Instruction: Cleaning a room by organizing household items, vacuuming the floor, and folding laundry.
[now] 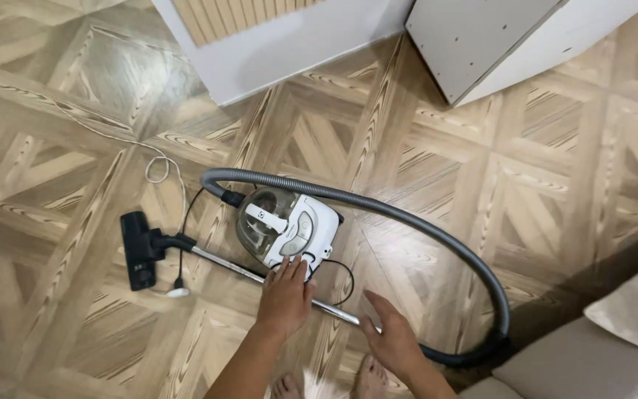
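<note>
White and grey, the vacuum cleaner (289, 229) sits on the wooden floor (555, 192), just in front of my hands. My left hand (286, 294) is flat and open, with the fingers spread out. The fingertips touch the near edge of the vacuum cleaner, and the palm lies over the metal tube (230, 267). It is not gripping anything. My right hand (391, 338) is open too, fingers loose, and it hovers right by the near end of the metal tube. I cannot tell if it touches the tube.

The tube runs from my hands out to the left, to the black floor brush (138, 250). A grey hose (437, 236) comes off the vacuum cleaner, bends in a big loop to the right, and comes back near my right hand. A thin white cord (97, 133) lies on the floor far to the left. Two white cabinets (496, 44) stand past the vacuum cleaner. My bare toes (369, 380) show at the bottom.
</note>
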